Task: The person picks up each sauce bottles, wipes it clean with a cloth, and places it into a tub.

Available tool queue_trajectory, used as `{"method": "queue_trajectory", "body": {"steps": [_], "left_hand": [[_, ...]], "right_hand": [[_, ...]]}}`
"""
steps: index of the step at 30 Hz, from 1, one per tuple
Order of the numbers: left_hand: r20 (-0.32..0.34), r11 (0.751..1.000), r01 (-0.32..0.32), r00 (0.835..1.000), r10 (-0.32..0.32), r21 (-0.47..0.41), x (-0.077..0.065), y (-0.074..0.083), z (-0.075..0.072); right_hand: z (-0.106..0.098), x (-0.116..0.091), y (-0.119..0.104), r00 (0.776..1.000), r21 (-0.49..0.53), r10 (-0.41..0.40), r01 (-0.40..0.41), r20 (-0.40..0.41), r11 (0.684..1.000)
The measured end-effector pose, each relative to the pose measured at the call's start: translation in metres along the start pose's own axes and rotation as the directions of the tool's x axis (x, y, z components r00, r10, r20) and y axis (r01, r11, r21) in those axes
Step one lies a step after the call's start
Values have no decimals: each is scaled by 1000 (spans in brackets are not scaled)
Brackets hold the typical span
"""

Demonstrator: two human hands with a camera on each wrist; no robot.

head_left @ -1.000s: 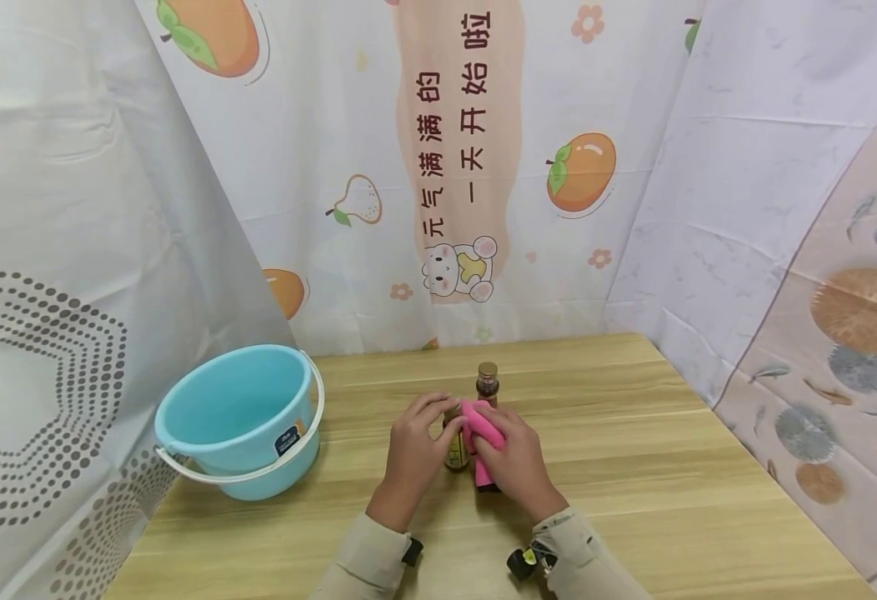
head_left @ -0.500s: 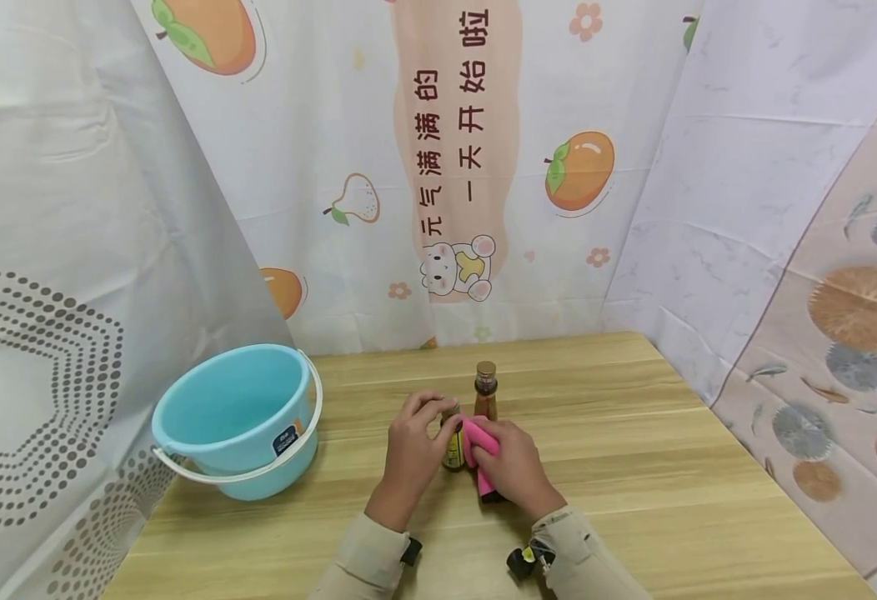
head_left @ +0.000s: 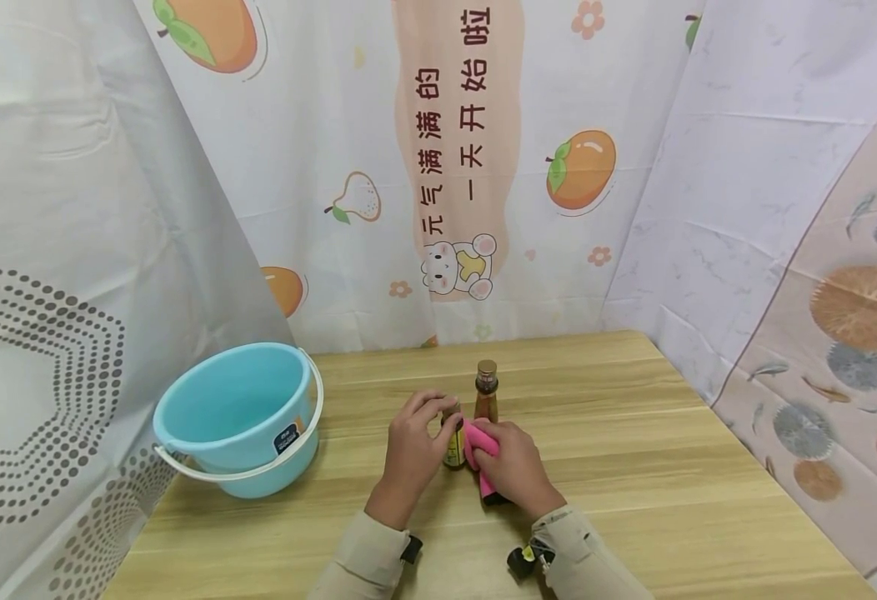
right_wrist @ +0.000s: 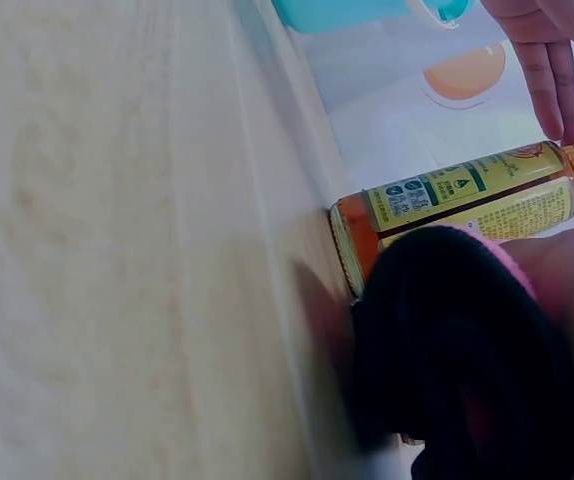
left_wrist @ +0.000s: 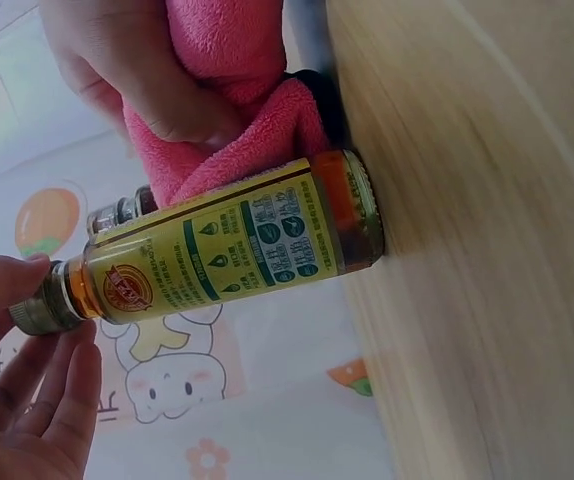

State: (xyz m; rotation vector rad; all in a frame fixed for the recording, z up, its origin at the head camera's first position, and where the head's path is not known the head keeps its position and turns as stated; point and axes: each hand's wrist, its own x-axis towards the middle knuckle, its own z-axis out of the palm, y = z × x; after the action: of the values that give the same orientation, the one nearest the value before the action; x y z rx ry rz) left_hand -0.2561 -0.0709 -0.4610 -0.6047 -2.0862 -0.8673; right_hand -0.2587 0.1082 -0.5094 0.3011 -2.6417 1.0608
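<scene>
On the table (head_left: 671, 483), two bottles (left_wrist: 217, 240)

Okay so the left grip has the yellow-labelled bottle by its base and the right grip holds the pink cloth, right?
Not by its base: the left wrist view shows the left grip holding the yellow-labelled bottle by its cap. The rest stands.

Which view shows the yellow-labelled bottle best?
The left wrist view: the yellow-labelled bottle is large, label facing the camera. The right wrist view has the cloth hiding part of it; the head view shows it small, left hand at its top.
</scene>
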Motion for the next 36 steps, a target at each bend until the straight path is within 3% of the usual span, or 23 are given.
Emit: {"method": "queue_trajectory", "body": {"steps": [9, 16, 22, 27, 31, 36], "left_hand": [[15, 1000, -5, 1000, 5, -14, 0, -2, -1], [30, 999, 4, 1000, -3, -43, 0, -2, 0], [15, 997, -22, 1000, 23, -67, 0, -2, 1], [36, 995, -4, 999, 8, -95, -1, -2, 2], [48, 996, 16, 999, -12, -89, -1, -2, 2], [44, 996, 27, 999, -24, -83, -1, -2, 3]], "right_hand": [[-1, -1, -3, 996, 36, -37, 40, -86, 999], [-5, 1, -7, 979, 88, -85, 102, -183, 991], [-9, 0, -13, 968, 157, -84, 124, -237, 980], [-11, 0, -16, 956, 180, -114, 166, -270, 970], [-11, 1, -16, 957, 189, -119, 172, -263, 967], [-10, 1, -13, 979, 205, -63, 103, -193, 973]]}}
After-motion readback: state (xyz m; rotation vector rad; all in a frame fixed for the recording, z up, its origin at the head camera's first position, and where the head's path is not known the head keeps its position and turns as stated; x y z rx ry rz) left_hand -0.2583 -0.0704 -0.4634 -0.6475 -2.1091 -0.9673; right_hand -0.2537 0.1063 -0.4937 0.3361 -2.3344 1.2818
